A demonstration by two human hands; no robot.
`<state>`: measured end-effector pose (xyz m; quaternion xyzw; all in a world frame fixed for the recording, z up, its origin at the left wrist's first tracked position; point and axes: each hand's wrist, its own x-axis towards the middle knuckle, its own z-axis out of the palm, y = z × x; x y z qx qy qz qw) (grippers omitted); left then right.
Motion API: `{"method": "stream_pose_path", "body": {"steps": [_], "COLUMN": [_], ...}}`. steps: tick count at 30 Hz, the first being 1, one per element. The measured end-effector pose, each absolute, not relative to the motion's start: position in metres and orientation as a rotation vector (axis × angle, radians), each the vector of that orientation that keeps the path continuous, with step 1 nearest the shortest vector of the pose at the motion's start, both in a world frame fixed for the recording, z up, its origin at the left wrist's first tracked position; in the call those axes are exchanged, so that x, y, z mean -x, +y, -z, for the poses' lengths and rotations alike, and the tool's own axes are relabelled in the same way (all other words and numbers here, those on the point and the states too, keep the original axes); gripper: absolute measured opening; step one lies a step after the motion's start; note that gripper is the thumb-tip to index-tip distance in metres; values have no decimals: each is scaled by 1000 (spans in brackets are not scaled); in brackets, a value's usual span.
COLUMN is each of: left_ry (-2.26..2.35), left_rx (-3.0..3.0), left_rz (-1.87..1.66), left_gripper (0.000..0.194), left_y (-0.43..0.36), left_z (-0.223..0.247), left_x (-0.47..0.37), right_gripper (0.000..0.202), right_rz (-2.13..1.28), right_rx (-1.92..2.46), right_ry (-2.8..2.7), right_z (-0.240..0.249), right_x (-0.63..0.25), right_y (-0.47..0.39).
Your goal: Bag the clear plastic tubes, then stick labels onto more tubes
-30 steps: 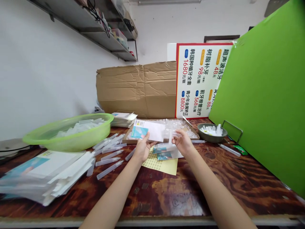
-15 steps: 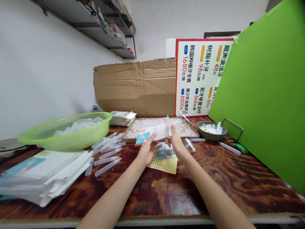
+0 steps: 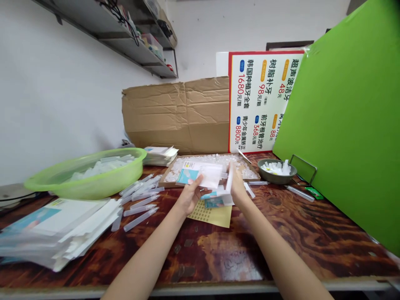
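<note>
My left hand (image 3: 190, 197) is closed on a white and blue printed packet (image 3: 210, 175), with the thumb on top. At the packet's right end, my right hand (image 3: 238, 183) is beside an upright white piece (image 3: 230, 178); its fingers are mostly hidden behind that piece. Below both hands, another blue and white packet (image 3: 214, 202) rests on a yellow sheet of small labels (image 3: 211, 215). Behind them is a shallow cardboard tray (image 3: 165, 176) filled with small clear pieces.
A green basin (image 3: 93, 185) of translucent tubes stands left, with loose tubes (image 3: 140, 218) beside it. Stacked packets (image 3: 75, 225) lie at front left, more (image 3: 160, 155) behind. A grey bowl (image 3: 278, 177), wire stand (image 3: 314, 177) and green board (image 3: 346, 125) are right.
A white piece now stands upright at my right hand, where a clear film was before. The held packet has turned flatter and its printed face shows more. My right hand has moved slightly right.
</note>
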<state>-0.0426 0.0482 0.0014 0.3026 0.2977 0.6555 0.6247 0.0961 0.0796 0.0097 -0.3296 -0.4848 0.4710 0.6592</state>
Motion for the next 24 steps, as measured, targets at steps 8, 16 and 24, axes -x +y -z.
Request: {"method": "stream_pose_path", "body": {"steps": [8, 16, 24], "left_ry": [621, 623, 612], "left_rx": [-428, -488, -671], "left_rz": [-1689, -1633, -1589], "left_gripper": [30, 20, 10], "left_y": [54, 51, 49], "left_z": [-8, -9, -9], "left_x": [52, 48, 56], "right_gripper": [39, 38, 35], "right_rz": [-508, -355, -256], "right_rx": [590, 567, 548], "right_ry": [-1479, -1730, -1740], "right_z": [-17, -13, -23], "right_x": [-97, -93, -105], "right_y": [62, 64, 54]}}
